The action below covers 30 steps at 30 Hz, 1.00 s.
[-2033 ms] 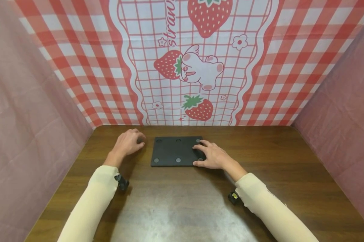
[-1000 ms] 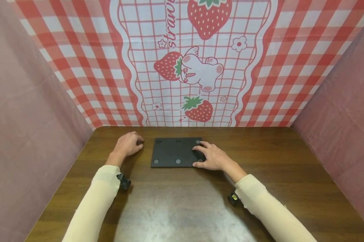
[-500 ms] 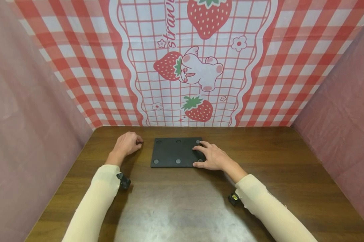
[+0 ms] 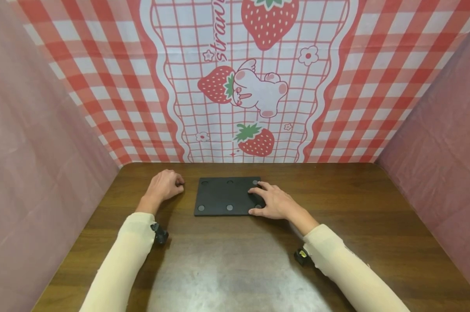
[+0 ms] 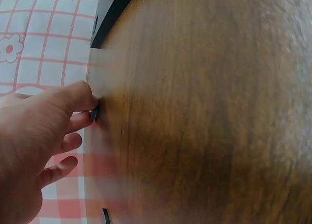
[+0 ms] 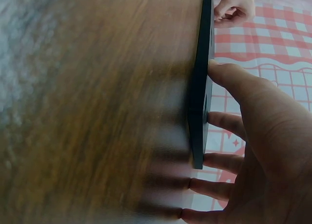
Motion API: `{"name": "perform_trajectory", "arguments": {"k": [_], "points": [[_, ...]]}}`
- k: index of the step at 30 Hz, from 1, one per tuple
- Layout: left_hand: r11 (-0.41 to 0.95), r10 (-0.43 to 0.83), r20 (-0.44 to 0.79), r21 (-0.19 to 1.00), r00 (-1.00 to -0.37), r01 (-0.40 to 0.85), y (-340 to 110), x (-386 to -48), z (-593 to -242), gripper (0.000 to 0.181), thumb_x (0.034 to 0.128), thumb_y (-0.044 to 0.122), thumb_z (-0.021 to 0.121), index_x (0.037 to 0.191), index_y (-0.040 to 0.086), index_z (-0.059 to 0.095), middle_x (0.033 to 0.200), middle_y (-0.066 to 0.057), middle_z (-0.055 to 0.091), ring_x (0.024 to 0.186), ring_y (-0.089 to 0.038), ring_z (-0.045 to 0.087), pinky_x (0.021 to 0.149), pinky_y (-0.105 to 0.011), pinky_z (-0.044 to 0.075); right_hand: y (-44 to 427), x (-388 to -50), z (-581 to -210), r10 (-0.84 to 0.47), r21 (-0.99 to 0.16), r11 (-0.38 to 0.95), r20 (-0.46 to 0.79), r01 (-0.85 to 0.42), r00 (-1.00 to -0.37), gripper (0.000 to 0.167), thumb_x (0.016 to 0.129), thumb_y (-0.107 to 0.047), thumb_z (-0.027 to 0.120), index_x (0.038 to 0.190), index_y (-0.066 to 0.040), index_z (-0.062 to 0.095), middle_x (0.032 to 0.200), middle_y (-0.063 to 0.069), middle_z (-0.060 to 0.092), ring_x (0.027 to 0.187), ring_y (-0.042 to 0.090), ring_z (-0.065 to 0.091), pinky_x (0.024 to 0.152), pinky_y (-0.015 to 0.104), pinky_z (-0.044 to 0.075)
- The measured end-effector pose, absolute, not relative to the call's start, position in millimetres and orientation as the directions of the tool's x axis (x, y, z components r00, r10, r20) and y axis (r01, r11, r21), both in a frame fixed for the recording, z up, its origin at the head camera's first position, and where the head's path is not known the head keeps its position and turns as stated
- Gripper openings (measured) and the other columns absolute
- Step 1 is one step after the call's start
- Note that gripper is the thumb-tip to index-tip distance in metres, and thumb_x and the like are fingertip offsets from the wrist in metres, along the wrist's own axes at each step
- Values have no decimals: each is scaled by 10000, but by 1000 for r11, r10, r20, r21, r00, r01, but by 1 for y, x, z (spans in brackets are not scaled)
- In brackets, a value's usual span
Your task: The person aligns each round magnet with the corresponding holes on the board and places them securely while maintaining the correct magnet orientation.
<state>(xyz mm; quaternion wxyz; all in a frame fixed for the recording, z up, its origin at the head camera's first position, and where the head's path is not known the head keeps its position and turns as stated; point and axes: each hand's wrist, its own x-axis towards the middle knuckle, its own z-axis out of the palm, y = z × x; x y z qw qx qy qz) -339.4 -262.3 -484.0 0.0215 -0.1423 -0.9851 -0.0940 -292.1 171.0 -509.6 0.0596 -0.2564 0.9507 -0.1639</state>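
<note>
A flat black board (image 4: 223, 197) lies on the table, with several round spots along its two long sides. Most spots look grey; the far-left and far-middle ones look dark. My right hand (image 4: 275, 201) spreads over the board's right end, its thumb and some fingertips touching the top. In the right wrist view the other fingertips reach past the board's end to the table. Left of the board, my left hand (image 4: 165, 186) is low over the table. Thumb and index finger pinch a small dark disc (image 5: 94, 113) standing on edge at the tabletop, as the left wrist view shows.
Another small dark curved piece (image 5: 106, 216) shows at the bottom of the left wrist view. A brown wooden table (image 4: 235, 260) carries everything. Behind it hangs a red-and-white strawberry cloth (image 4: 258, 86), and pink cloth (image 4: 44, 151) closes off both sides.
Over the last two seconds my left thumb and fingers have drawn together, and the left hand has shifted very slightly left. The right hand and the board have stayed in place.
</note>
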Motion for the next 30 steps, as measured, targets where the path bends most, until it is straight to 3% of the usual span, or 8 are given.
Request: {"name": "perform_trajectory", "arguments": {"k": [8, 14, 21, 30], "points": [[938, 288, 70, 181, -955, 297, -264, -342, -484, 226, 937, 231, 843, 1134, 131, 890, 1065, -90, 825, 967, -260, 697, 893, -522, 591, 165, -277, -486, -510, -368, 808, -47, -460, -859, 783, 953, -709, 788, 1611, -327, 603, 1800, 200, 417, 1587, 563, 469, 1134, 812, 490], [940, 267, 59, 204, -962, 274, -249, -319, -452, 201, 958, 194, 819, 1120, 96, 885, 1055, -107, 811, 969, -256, 694, 919, -505, 602, 169, -285, -498, -505, -375, 807, -38, -457, -862, 807, 933, -740, 792, 1613, -354, 594, 1814, 154, 411, 1604, 523, 473, 1149, 796, 490], [927, 269, 90, 248, -959, 283, -237, -316, -447, 215, 958, 214, 810, 1119, 92, 885, 1063, -95, 826, 962, -240, 716, 912, -498, 612, 169, -289, -506, -497, -370, 810, -20, -455, -868, 771, 956, -681, 799, 1625, -357, 597, 1815, 152, 421, 1600, 525, 488, 1170, 793, 479], [913, 292, 93, 271, -952, 307, -221, -319, -444, 230, 960, 230, 785, 1123, 100, 882, 1051, -84, 840, 987, -256, 764, 920, -504, 623, 171, -292, -511, -497, -380, 806, -17, -454, -868, 797, 939, -724, 794, 1620, -360, 600, 1816, 149, 418, 1603, 528, 483, 1174, 795, 473]]}}
